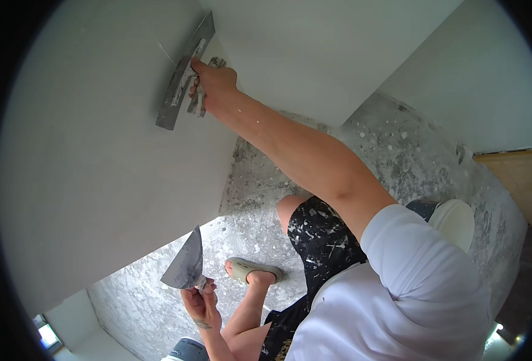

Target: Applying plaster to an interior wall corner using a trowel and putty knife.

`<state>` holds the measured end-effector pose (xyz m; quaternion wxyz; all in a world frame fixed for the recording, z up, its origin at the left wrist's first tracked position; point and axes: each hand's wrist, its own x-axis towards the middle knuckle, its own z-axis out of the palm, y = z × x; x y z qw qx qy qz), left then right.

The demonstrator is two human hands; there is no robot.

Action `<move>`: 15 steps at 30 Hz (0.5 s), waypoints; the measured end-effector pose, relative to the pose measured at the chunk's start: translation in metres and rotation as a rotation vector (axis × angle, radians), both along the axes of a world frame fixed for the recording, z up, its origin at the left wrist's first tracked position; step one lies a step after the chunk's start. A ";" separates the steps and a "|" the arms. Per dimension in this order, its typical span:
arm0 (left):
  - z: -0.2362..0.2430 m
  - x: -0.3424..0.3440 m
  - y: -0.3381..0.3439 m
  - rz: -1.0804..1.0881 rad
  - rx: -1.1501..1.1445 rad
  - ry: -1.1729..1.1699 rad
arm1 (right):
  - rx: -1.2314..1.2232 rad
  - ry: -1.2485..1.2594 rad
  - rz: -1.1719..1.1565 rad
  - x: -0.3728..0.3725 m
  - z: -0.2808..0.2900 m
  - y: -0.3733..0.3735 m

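Observation:
My right hand (216, 87) is wrapped round the handle of a long rectangular plastering trowel (172, 102), at the end of my outstretched arm. Its grey metal blade lies along the pale wall (97, 156), close to the corner with the adjoining wall; whether the whole blade touches cannot be made out. Lower down, my left hand (201, 302) grips a putty knife (186, 265) by its handle. That knife's wide triangular blade points up and away from me, apart from the wall, with grey smears on its face.
White spatters cover the grey floor (392, 138). A white bucket (455, 222) stands behind my right shoulder, beside a dark one. Another bucket (187, 350) sits at the lower edge near my left forearm. A wall corner (341, 124) juts out ahead; a tan board (515, 177) is at the far right.

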<state>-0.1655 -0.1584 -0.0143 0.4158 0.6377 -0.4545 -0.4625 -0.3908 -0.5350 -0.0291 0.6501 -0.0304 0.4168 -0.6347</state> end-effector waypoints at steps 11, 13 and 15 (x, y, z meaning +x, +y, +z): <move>0.018 -0.002 0.001 -0.029 -0.080 0.027 | -0.102 0.091 -0.058 0.007 0.130 0.007; 0.022 -0.003 -0.003 -0.063 -0.106 0.027 | -0.132 0.103 -0.063 0.006 0.165 0.010; 0.031 -0.008 -0.005 -0.097 -0.133 0.037 | -0.160 0.102 -0.061 0.006 0.191 0.015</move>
